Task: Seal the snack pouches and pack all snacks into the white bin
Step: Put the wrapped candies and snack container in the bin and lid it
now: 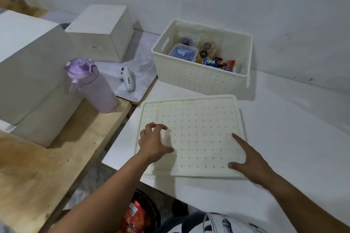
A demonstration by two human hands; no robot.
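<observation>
Lower centre of frame: my left hand (154, 141) and right hand (248, 159) rest spread on the perforated lid (197, 128). Snacks packed in white bin (200, 79); next, lift lid on.

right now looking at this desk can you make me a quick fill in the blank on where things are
1. Both hands, the left hand and the right hand, are at the perforated white ____, which lies flat on the table.
2. The snacks sit inside the white ____ behind it.
3. The purple water bottle stands to the ____ of the white bin.

Missing words: lid; bin; left
</observation>
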